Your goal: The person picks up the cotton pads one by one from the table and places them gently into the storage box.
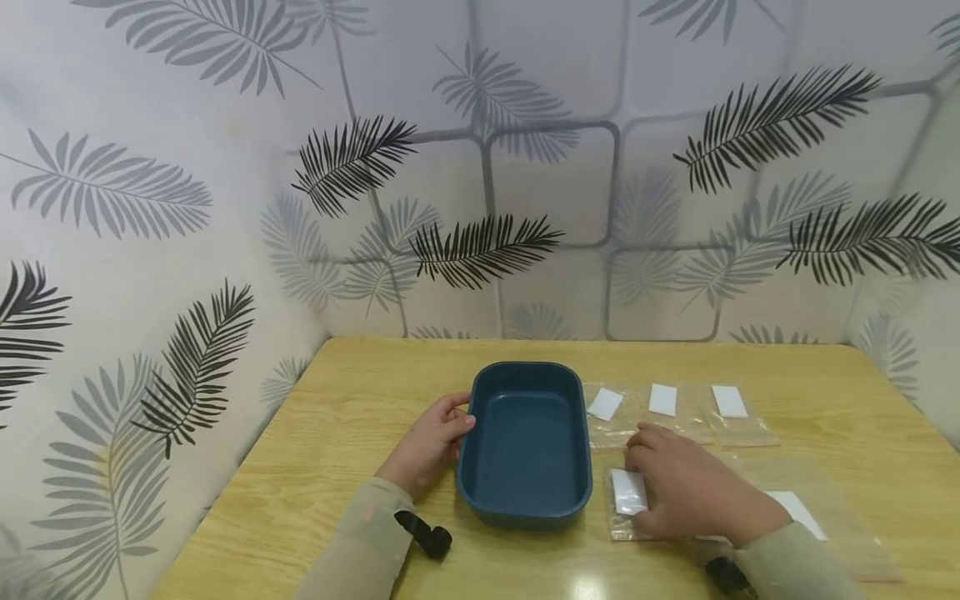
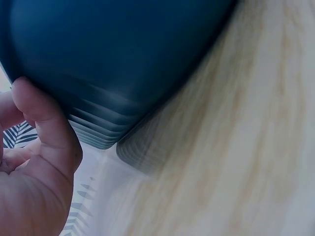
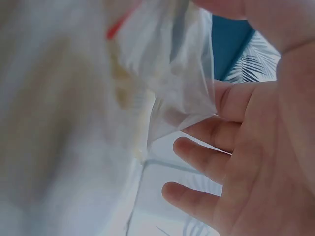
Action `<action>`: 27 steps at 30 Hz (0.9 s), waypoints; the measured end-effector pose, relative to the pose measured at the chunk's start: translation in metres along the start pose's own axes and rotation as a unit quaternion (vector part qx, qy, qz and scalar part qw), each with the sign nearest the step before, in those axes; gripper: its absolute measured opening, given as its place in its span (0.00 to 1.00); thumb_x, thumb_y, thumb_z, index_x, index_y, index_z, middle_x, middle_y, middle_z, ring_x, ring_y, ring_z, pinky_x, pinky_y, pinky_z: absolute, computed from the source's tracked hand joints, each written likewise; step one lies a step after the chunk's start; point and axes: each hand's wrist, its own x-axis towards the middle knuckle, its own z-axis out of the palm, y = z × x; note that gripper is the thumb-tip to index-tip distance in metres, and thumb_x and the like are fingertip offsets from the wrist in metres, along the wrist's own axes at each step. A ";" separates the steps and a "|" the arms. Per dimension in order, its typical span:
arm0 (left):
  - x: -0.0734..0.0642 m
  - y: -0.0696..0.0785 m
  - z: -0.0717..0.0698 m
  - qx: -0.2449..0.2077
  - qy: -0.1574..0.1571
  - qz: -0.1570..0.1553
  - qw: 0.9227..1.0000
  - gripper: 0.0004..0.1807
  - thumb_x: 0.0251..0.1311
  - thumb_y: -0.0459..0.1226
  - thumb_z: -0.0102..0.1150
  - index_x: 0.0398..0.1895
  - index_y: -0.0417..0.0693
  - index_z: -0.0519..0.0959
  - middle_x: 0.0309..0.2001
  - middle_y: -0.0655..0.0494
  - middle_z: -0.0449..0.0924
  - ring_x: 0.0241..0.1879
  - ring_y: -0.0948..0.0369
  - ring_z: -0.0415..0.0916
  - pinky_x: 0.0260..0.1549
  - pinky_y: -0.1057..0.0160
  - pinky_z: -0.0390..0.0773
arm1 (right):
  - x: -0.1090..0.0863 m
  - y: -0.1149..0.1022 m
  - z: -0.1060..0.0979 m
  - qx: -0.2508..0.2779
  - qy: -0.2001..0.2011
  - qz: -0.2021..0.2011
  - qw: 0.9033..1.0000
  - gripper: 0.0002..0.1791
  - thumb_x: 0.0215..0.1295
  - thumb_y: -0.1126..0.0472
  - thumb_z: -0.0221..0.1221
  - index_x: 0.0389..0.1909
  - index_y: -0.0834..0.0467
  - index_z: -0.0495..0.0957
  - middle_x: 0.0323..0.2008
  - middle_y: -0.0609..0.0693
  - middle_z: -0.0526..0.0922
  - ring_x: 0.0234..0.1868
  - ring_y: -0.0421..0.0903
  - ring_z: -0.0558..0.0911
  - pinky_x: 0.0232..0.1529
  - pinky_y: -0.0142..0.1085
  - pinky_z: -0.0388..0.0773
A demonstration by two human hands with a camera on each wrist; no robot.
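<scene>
A dark blue rectangular container [image 1: 525, 454] stands on the wooden table, its inside bare. My left hand [image 1: 431, 442] holds it at the left wall; in the left wrist view the thumb [image 2: 42, 108] lies against its outer side, while the other fingers are partly hidden. To the right of the container, my right hand [image 1: 682, 483] pinches a small clear zip bag [image 1: 621, 527] with a white piece in it. The right wrist view shows the crinkled plastic of a bag [image 3: 184, 93] between thumb and index finger, the other fingers spread.
Behind my right hand several clear bags lie in a row, each with a white label [image 1: 663, 399]. A larger clear bag [image 1: 840, 508] with a white label lies to the right, partly under my forearm. The patterned wall [image 1: 525, 275] meets the table's back edge.
</scene>
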 end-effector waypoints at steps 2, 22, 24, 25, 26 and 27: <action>0.000 0.000 0.001 -0.001 0.000 0.000 1.000 0.28 0.76 0.33 0.50 0.76 0.40 0.60 0.41 0.46 0.72 0.28 0.60 0.70 0.27 0.65 0.75 | -0.001 0.003 -0.004 0.006 0.004 -0.003 1.000 0.24 0.42 0.49 0.73 0.41 0.55 0.82 0.49 0.50 0.78 0.53 0.52 0.75 0.53 0.51 0.76; 0.001 -0.001 0.000 -0.011 0.000 0.005 1.000 0.28 0.76 0.32 0.50 0.76 0.40 0.60 0.40 0.48 0.71 0.27 0.60 0.69 0.26 0.66 0.73 | 0.047 -0.002 -0.078 0.055 -0.016 -0.027 0.998 0.25 0.52 0.47 0.72 0.47 0.56 0.80 0.60 0.57 0.73 0.63 0.59 0.72 0.60 0.52 0.73; 0.001 -0.001 0.000 -0.011 0.000 0.003 1.000 0.28 0.76 0.32 0.51 0.75 0.40 0.60 0.40 0.48 0.71 0.27 0.60 0.69 0.26 0.66 0.73 | 0.060 -0.007 -0.082 0.052 -0.019 -0.035 0.998 0.25 0.52 0.47 0.72 0.47 0.57 0.80 0.59 0.56 0.74 0.62 0.57 0.73 0.60 0.51 0.72; 0.001 -0.001 0.000 -0.010 0.000 0.003 1.000 0.28 0.75 0.33 0.51 0.75 0.40 0.60 0.41 0.48 0.72 0.28 0.60 0.69 0.26 0.65 0.73 | 0.066 -0.010 -0.084 0.051 -0.023 -0.036 0.998 0.25 0.52 0.47 0.71 0.47 0.57 0.81 0.59 0.55 0.74 0.61 0.56 0.73 0.60 0.50 0.72; 0.001 -0.001 0.000 -0.010 0.001 0.002 1.000 0.28 0.75 0.33 0.51 0.75 0.40 0.61 0.41 0.48 0.72 0.28 0.60 0.69 0.27 0.65 0.73 | 0.073 -0.013 -0.084 0.047 -0.023 -0.042 0.998 0.25 0.52 0.47 0.71 0.47 0.57 0.81 0.58 0.54 0.74 0.59 0.54 0.74 0.59 0.49 0.73; 0.000 -0.001 0.000 -0.009 0.001 0.002 1.000 0.28 0.75 0.33 0.52 0.75 0.40 0.61 0.41 0.48 0.72 0.28 0.60 0.70 0.27 0.65 0.73 | 0.080 -0.016 -0.084 0.043 -0.023 -0.046 0.998 0.24 0.51 0.47 0.71 0.46 0.56 0.81 0.57 0.53 0.75 0.58 0.53 0.75 0.58 0.48 0.74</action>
